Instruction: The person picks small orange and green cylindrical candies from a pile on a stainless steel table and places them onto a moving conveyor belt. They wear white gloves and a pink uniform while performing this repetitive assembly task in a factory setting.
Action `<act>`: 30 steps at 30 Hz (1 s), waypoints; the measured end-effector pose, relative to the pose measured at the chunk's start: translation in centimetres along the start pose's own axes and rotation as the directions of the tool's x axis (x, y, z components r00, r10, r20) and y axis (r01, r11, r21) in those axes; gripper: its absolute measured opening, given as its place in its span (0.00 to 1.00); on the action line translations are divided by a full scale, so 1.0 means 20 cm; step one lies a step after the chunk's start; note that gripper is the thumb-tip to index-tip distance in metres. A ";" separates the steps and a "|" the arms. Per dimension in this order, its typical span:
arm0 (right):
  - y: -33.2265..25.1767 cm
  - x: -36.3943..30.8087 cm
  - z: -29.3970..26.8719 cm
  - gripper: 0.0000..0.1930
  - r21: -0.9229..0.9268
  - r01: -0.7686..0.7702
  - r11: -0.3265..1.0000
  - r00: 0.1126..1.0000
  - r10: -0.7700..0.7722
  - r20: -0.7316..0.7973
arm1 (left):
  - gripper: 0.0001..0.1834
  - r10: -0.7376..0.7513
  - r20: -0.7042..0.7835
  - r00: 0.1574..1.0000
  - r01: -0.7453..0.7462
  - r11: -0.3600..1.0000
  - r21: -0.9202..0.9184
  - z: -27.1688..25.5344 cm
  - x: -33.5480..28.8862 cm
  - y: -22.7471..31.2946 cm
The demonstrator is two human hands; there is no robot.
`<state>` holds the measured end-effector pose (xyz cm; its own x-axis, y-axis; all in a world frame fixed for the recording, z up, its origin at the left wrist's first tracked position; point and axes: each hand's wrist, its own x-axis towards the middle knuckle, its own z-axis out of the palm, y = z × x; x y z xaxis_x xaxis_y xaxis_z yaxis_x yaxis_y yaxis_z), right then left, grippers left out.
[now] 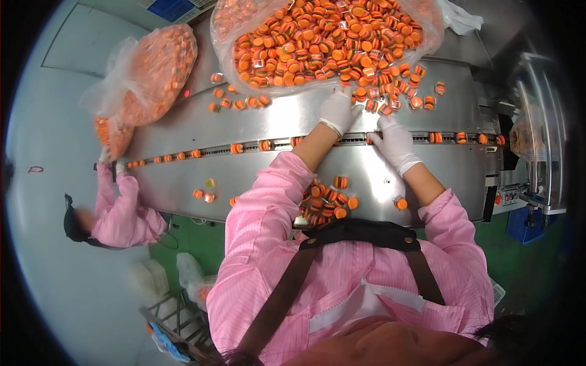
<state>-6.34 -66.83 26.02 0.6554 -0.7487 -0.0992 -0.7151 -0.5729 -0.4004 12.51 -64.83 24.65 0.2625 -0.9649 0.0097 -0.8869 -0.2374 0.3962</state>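
Observation:
Orange, red and green burger-shaped candies, singly wrapped, spill from a big clear plastic bag onto a steel table. My left hand, in a white glove, reaches to the near edge of this pile with thumb and fingers apart; no candy shows in it. Over the conveyor channel lies my right hand, also gloved, its thumb and fingers apart. A candy in the channel sits right by its thumb; whether they touch I cannot tell. More candies stand spaced along the channel on both sides of my hands.
Loose candies are heaped at the table's near edge against my apron. A second filled bag stands at the far left. A co-worker in pink has gloved hands at the channel's left end. A machine with clear panels stands right.

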 end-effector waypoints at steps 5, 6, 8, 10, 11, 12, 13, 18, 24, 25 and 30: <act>0.10 0.13 0.01 0.20 0.010 0.049 0.999 0.989 -0.048 -0.137 | 0.18 0.077 -0.132 0.988 -0.074 0.997 0.026 0.10 0.01 -0.03; 0.11 0.17 0.03 0.21 -0.011 0.051 0.999 0.995 -0.052 -0.083 | 0.18 0.088 -0.086 0.992 -0.087 0.996 0.022 0.12 0.01 -0.04; 0.09 0.22 0.01 0.22 -0.053 -0.001 0.999 0.999 0.003 0.035 | 0.17 0.107 -0.003 0.994 -0.107 0.994 0.017 0.12 0.00 -0.06; 0.07 0.27 -0.02 0.23 -0.110 -0.007 0.994 0.994 0.019 0.106 | 0.16 0.101 0.000 0.995 -0.101 0.994 -0.045 0.10 -0.02 -0.09; 0.07 0.30 -0.04 0.25 -0.128 -0.019 0.992 0.985 0.041 0.170 | 0.15 0.098 0.002 0.995 -0.097 0.992 -0.078 0.07 -0.04 -0.10; 0.05 0.32 -0.06 0.25 -0.145 -0.012 0.989 0.976 0.044 0.214 | 0.15 0.064 -0.020 0.998 -0.067 0.985 -0.158 0.05 -0.07 -0.11; 0.04 0.34 -0.09 0.25 -0.164 -0.012 0.986 0.966 0.054 0.254 | 0.15 0.037 -0.039 0.999 -0.045 0.970 -0.239 0.00 -0.11 -0.10; 0.05 0.40 -0.14 0.19 -0.205 0.052 0.977 0.926 0.030 0.376 | 0.14 -0.122 0.153 0.981 0.195 0.533 -0.823 -0.19 -0.38 -0.23; 0.09 0.32 -0.05 0.14 -0.088 0.005 0.996 0.985 0.011 0.171 | 0.19 -0.394 0.079 0.916 0.179 0.224 -0.958 -0.26 -0.81 -0.58; 0.11 0.29 -0.06 0.14 -0.021 0.011 1.000 0.991 -0.009 0.132 | 0.19 -0.435 0.020 0.900 0.128 0.221 -0.967 -0.23 -0.87 -0.68; 0.18 0.11 -0.08 0.14 0.323 0.148 0.935 0.988 -0.152 -0.012 | 0.17 -0.525 -0.127 0.841 0.182 0.497 -0.848 -0.27 -1.11 -0.83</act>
<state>-7.84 -71.13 25.81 0.7537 -0.6567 -0.0265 -0.4931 -0.5384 -0.6833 23.49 -38.95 22.81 0.7351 -0.6728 -0.0834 -0.0705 -0.1981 0.9776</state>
